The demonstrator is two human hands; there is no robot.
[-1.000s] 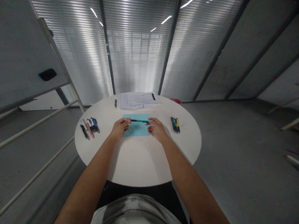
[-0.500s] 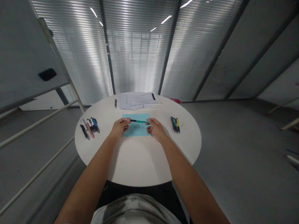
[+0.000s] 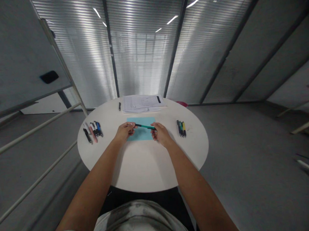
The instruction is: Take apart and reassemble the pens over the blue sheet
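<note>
My left hand (image 3: pixel 125 130) and right hand (image 3: pixel 161 133) pinch the green pen (image 3: pixel 145 126) between them, its right end slanting nearer me than before.

Office or meeting room, small round white table (image 3: pixel 145 175).
Sheaf of printed papers (image 3: pixel 142 103) at table's far edge; pens in groups, left group (image 3: pixel 93 131) and right group (image 3: pixel 181 128). Beyond: glazed partition (image 3: pixel 140 53) in dark frames, horizontal blinds behind glass, streaks of ceiling light reflected. Wheeled-type whiteboard, perhaps, at left: pale board (image 3: pixel 16 43) on tubular frame (image 3: pixel 35 130). Plain grey floor (image 3: pixel 240 152). Right edge dim; furniture legs there, kind unclear.
</note>
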